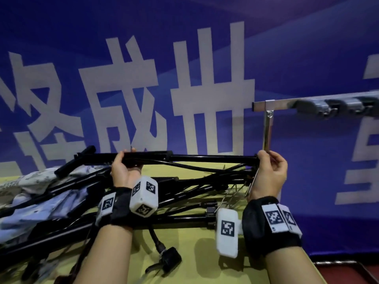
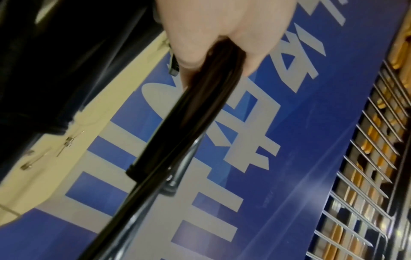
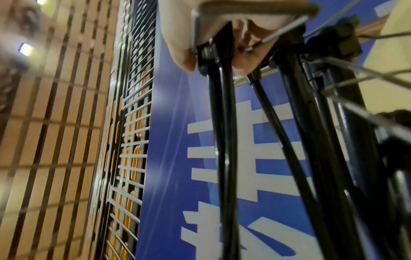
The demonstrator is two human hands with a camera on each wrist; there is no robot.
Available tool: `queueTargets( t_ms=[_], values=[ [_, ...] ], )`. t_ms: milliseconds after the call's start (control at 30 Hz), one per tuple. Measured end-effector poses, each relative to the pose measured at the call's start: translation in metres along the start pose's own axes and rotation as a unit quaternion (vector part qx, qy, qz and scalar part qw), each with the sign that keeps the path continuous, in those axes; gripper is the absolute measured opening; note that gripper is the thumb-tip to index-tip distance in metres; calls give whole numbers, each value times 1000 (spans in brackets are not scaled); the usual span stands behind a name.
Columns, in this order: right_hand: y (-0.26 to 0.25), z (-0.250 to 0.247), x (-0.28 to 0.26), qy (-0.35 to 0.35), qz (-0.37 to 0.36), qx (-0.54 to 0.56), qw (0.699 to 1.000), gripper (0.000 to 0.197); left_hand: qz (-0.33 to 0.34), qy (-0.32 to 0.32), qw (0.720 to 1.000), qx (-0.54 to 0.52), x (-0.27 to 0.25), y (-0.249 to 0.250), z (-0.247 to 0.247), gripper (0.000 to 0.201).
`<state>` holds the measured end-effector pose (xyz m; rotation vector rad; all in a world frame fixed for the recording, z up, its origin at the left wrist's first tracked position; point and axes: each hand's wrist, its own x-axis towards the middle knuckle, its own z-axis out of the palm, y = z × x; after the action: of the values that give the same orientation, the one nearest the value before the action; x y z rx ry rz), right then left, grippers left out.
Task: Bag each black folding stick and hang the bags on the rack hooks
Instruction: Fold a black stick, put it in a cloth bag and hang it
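1. Head view only: both hands appear together, raising one black folding stick [image 1: 184, 157] above a yellow desk [image 1: 190, 253]. The stick's long axis runs roughly level, left to right, in front of a blue banner [image 1: 307, 48] bearing large white characters.
2. The left hand [image 1: 123, 170] wraps its fingers round the thicker black sleeve at the stick's left part; the right hand [image 1: 270, 173] pinches the stick's right end, where thin metal wires [image 1: 253, 181] hang down.
3. Head view only: a pile of further black sticks [image 1: 123, 201] lies on the desk under the raised one, mixed with pale patterned bags [image 1: 41, 191]. The number of sticks and bags in the pile cannot be told; they overlap.
4. Head view only: one metal rack [image 1: 268, 119] stands at the right, its bar carrying grey hooks [image 1: 313, 107], blurred; at least two show.
5. Left wrist view: the left hand [image 2: 213, 35] is clenched round the black sleeve [image 2: 189, 114], which points away from the camera down the picture; a wire grille [image 2: 367, 158] with orange shapes behind it shows above the banner, unseen from the head.
6. Right wrist view: the right hand [image 3: 200, 44] grasps the stick's end cap [image 3: 209, 54], from which several black rods [image 3: 224, 158] fan downward. A slatted ceiling [image 3: 55, 123] with lamps shows here alone.
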<state>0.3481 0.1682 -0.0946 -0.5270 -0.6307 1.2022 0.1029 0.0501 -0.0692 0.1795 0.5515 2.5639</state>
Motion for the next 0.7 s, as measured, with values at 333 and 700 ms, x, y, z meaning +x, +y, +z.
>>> queueTargets(
  t_ms=[333,700],
  values=[
    [-2,-2,-13,-22,-62,-30,997,15,39,16,998,-54,-12,3,-10,26],
    [8,-3,-11,-19,-53,-108,993,20,43,36,998,30,-17,0,-12,26]
  ],
)
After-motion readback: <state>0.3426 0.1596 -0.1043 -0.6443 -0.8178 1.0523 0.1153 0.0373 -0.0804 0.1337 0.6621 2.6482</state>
